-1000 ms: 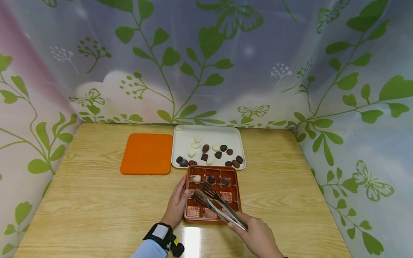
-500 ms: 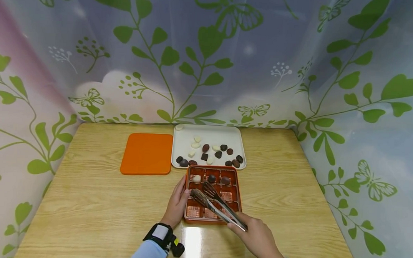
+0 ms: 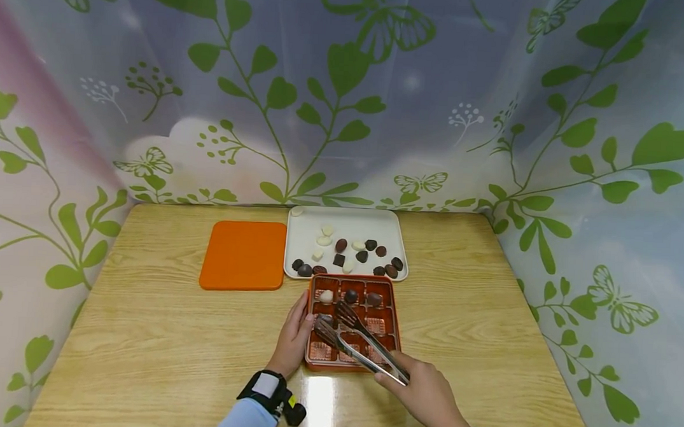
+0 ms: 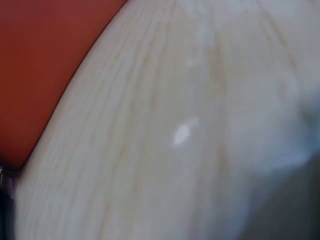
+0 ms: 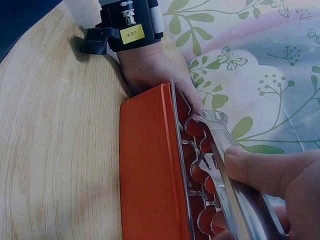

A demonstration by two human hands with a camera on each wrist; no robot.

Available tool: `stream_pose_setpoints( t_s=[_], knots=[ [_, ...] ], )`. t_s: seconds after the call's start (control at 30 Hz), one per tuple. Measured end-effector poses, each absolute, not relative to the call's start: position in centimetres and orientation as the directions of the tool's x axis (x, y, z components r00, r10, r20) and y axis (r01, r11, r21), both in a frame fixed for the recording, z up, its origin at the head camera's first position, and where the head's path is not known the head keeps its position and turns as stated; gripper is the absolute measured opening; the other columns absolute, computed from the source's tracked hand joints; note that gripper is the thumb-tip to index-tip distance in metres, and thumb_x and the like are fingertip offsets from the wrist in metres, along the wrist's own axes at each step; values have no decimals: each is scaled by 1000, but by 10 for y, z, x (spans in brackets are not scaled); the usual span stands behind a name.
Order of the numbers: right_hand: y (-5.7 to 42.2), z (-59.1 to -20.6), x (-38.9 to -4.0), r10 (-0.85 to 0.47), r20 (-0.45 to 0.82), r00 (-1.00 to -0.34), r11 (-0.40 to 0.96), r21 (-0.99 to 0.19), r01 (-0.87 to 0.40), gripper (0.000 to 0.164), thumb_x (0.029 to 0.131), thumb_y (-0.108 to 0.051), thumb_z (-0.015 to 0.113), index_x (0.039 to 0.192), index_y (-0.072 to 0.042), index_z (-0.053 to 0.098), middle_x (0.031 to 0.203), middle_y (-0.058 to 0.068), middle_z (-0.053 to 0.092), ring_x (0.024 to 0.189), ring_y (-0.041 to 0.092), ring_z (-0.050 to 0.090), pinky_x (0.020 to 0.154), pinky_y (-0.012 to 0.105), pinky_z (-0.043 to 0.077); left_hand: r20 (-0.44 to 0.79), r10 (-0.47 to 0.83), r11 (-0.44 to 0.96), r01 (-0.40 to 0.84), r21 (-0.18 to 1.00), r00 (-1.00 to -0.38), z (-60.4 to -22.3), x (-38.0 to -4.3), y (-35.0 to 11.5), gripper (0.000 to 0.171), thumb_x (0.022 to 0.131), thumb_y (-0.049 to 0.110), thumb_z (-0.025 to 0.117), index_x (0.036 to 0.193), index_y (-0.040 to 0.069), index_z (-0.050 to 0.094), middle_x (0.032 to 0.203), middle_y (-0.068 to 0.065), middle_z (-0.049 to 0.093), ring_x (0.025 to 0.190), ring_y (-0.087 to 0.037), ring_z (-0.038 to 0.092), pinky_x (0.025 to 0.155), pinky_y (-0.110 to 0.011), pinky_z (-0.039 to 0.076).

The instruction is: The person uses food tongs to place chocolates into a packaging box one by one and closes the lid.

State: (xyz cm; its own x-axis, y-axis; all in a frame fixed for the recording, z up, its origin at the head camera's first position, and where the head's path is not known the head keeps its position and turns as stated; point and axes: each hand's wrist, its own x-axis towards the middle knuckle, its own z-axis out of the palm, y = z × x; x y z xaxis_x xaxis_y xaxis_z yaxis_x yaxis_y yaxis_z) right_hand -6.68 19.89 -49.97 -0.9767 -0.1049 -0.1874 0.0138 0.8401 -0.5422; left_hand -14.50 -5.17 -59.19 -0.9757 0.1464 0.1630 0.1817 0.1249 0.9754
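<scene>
My right hand (image 3: 426, 392) grips metal tongs (image 3: 389, 367), their dark slotted tips parted over the chocolate box (image 3: 351, 368). This square orange-red box has a clear divided tray. Its back row carries one white chocolate (image 3: 325, 296) and two dark ones (image 3: 351, 296). In the middle row's left compartment, beside the tongs' near tip, a dark chocolate (image 3: 324, 319) shows partly. My left hand (image 3: 292, 339) holds the box's left side, thumb at the rim and fingers along the outer wall. The right wrist view shows the tongs (image 5: 240, 200) close above the tray, with the left hand (image 5: 155, 72) beyond.
Behind the box stands a white tray (image 3: 350, 217) bearing several white and dark chocolates. An orange lid (image 3: 244, 255) lies flat on the wooden table (image 3: 187, 353), left of the tray. Patterned curtains (image 3: 346, 112) surround the table at the back and sides.
The tongs' near tip has shifted slightly left and toward me, away from the far tip, so the dark chocolate in the left middle compartment now shows. The left hand and box stay put.
</scene>
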Motion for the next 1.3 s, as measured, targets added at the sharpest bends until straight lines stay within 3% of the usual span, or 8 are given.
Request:
stream_pose_setpoints(
  t_s=[0.27, 0.37, 0.7, 0.87, 1.0, 1.07, 1.3],
  knots=[
    [199, -498, -68, -93, -174, -980, 854, -519, 11, 74, 77, -66, 59, 125, -10, 62, 113, 8, 67, 89, 20, 65, 58, 32, 48, 141, 149, 128, 160, 979, -979, -587, -142, -52, 51, 102, 9, 39, 148, -2, 20, 151, -21, 21, 138, -33, 23, 108, -18, 24],
    [200, -497, -70, -83, -150, -985, 845, -535, 10, 70, 77, -63, 63, 124, -11, 63, 112, 7, 67, 90, 20, 65, 62, 33, 50, 140, 147, 121, 158, 980, -979, -587, -142, -52, 51, 102, 9, 39, 148, -2, 20, 151, -20, 22, 138, -32, 23, 105, -13, 22],
    [208, -495, -93, -38, -96, -995, 809, -587, 26, 57, 76, -57, 69, 121, -20, 65, 88, -2, 68, 65, 7, 54, 52, 26, 43, 130, 165, 87, 145, 986, -978, -584, -144, -52, 52, 101, 8, 39, 148, -2, 18, 152, -22, 19, 138, -32, 23, 109, -38, 26],
    [208, -495, -112, 6, -105, -995, 796, -601, 68, 58, 79, -52, 69, 124, -17, 62, 86, 3, 66, 58, 12, 51, 47, 27, 39, 119, 140, 104, 134, 986, -983, -600, -148, -51, 52, 102, 14, 40, 149, 4, 20, 153, -15, 21, 138, -27, 24, 110, -36, 26],
    [205, -496, -127, 15, -110, -994, 792, -605, 79, 64, 79, -58, 65, 127, -16, 60, 68, 1, 57, 49, 14, 45, 43, 28, 34, 115, 131, 84, 126, 988, -985, -603, -148, -51, 53, 102, 14, 41, 149, 4, 21, 153, -15, 21, 138, -28, 24, 110, -38, 25],
    [203, -497, -135, 13, -99, -995, 789, -611, 71, 66, 79, -59, 64, 127, -14, 60, 66, 0, 55, 49, 14, 44, 42, 28, 34, 123, 140, 89, 136, 987, -982, -593, -145, -52, 52, 101, 11, 40, 148, -1, 20, 152, -20, 20, 138, -32, 24, 109, -41, 25],
    [192, -502, -167, 14, -100, -995, 790, -609, 73, 47, 84, -49, 65, 113, -12, 65, 59, 0, 49, 48, 15, 43, 41, 27, 32, 124, 146, 108, 141, 984, -981, -586, -144, -53, 52, 101, 9, 40, 147, -3, 20, 151, -23, 21, 137, -33, 26, 108, -40, 28]
  ],
)
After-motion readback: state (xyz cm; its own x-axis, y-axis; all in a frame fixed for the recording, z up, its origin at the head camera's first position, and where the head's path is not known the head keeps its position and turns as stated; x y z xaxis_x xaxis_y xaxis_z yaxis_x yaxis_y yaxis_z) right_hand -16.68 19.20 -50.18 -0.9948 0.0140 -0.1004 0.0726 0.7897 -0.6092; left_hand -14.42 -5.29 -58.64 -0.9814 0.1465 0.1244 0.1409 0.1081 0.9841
